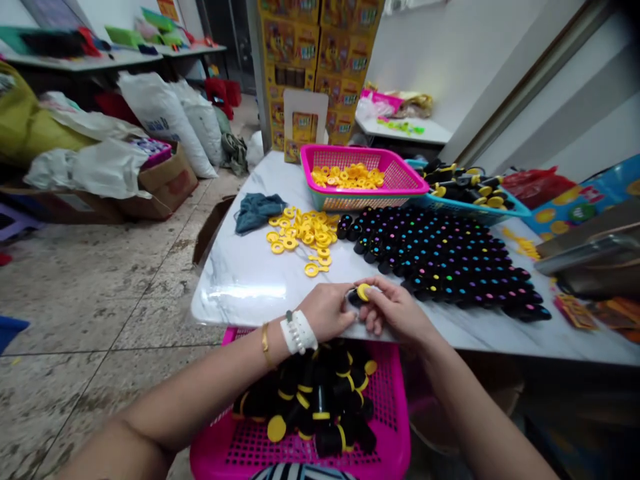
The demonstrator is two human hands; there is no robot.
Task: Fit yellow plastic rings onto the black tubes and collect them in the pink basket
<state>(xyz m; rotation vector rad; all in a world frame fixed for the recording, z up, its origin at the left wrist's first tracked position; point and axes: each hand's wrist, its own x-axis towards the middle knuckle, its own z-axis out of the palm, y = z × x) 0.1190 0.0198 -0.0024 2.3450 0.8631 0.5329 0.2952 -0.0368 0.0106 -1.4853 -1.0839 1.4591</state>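
Note:
Over the table's front edge, my left hand (327, 310) has its fingers wrapped round a small black piece (354, 298). My right hand (390, 308) pinches a yellow round part (364, 291) against that black piece. Behind my hands lies a loose pile of yellow ring parts (310, 230). To their right stand rows of black pieces (440, 253) with small coloured dots on top. Below my hands, a pink basket (395, 413) holds black pieces with yellow caps (320, 400).
On the white table (240, 280) are a blue-green cloth (257, 212), a pink basket of yellow parts (400, 173) and a blue basket of black and yellow pieces (505, 212). Stacked yellow boxes (320, 60) rise behind. White sacks (165, 120) stand on the left floor.

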